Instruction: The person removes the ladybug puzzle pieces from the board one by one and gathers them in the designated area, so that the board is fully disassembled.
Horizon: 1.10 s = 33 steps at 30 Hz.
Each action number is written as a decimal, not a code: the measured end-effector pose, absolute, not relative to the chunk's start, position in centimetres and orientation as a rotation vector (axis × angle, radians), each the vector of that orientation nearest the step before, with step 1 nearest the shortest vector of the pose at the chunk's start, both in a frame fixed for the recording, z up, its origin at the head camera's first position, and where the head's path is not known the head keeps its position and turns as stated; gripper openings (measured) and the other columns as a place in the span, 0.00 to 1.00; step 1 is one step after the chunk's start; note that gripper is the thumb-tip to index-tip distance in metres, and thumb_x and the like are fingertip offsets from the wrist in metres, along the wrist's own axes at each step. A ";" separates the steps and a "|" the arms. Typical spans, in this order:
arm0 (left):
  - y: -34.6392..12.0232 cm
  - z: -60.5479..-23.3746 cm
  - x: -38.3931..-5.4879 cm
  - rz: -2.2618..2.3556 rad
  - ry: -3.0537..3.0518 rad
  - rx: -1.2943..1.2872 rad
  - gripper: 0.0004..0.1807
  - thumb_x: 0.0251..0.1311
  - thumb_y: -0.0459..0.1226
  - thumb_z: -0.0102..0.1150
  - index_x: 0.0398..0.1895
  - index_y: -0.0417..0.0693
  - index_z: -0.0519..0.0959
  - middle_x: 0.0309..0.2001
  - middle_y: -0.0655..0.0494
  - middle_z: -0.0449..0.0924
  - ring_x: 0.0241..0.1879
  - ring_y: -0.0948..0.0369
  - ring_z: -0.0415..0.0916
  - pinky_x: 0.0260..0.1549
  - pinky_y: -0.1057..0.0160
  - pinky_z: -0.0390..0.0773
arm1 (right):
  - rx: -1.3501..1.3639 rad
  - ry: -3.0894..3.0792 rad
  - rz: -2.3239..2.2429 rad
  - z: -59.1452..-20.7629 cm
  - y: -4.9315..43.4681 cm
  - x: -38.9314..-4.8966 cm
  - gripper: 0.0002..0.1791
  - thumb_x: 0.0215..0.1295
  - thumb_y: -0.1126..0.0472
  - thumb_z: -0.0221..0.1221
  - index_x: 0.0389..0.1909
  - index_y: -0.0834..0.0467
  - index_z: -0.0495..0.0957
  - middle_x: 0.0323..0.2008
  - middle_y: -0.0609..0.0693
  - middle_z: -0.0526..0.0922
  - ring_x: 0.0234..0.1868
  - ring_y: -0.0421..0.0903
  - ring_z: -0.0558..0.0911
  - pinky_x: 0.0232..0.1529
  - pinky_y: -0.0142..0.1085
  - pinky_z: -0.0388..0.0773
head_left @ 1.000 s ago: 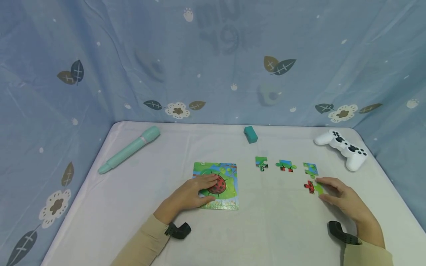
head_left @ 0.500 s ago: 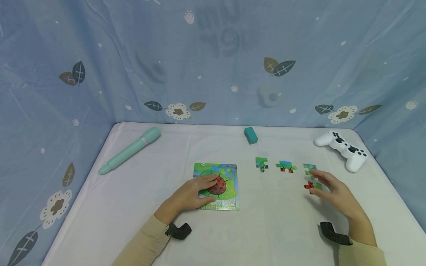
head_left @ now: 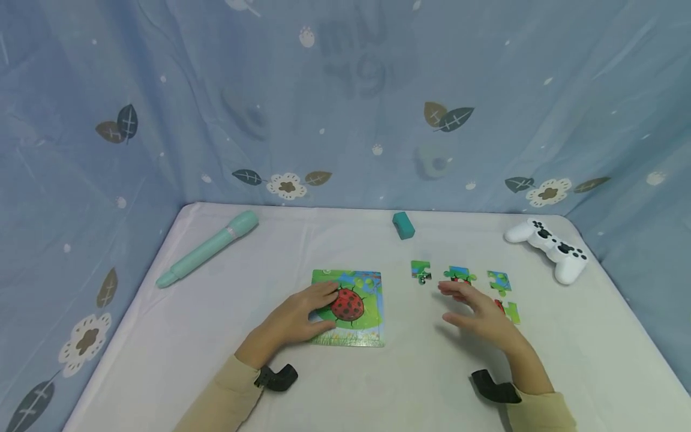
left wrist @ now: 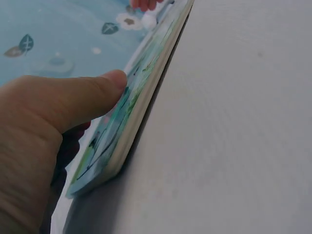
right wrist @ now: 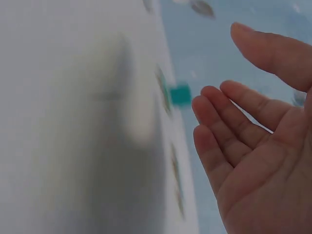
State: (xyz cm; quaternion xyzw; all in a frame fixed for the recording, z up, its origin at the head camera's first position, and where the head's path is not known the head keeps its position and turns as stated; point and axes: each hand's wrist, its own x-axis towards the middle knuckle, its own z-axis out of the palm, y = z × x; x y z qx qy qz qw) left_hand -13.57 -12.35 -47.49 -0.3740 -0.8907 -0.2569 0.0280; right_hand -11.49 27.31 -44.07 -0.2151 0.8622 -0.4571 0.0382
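A square jigsaw puzzle [head_left: 369, 333] with a red ladybug picture lies flat on the white table. My left hand [head_left: 294, 318] rests on its left side, the thumb [left wrist: 92, 95] lying along the board's near part in the left wrist view. My right hand [head_left: 483, 318] hovers to the right of the puzzle, fingers relaxed and apart from the thumb, holding nothing. Around it lie loose jigsaw pieces: a green one [head_left: 420, 269], one partly covered by the fingers [head_left: 459, 271], a blue-green one [head_left: 499, 281], and a red-and-green one [head_left: 511, 312] partly behind the hand.
A teal block [head_left: 403, 225] sits at the back of the table [head_left: 378, 390]. A white game controller [head_left: 547, 246] lies at the back right. Toward the back left is a mint-green flashlight-shaped object [head_left: 207, 249]. Blue patterned cloth [head_left: 345, 120] hangs behind and at both sides.
My right hand has moved left from the rightmost pieces toward the middle piece, carrying nothing. My left hand stays on the puzzle. The head view has shifted slightly.
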 end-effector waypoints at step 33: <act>-13.4 -47.9 -13.3 -0.892 -2.832 -1.122 0.35 0.59 0.52 0.60 0.66 0.45 0.68 0.67 0.51 0.67 0.67 0.48 0.63 0.65 0.51 0.66 | -0.826 2.610 -1.091 -46.1 10.5 -14.8 0.38 0.52 0.51 0.70 0.62 0.62 0.69 0.58 0.58 0.66 0.55 0.50 0.71 0.53 0.46 0.75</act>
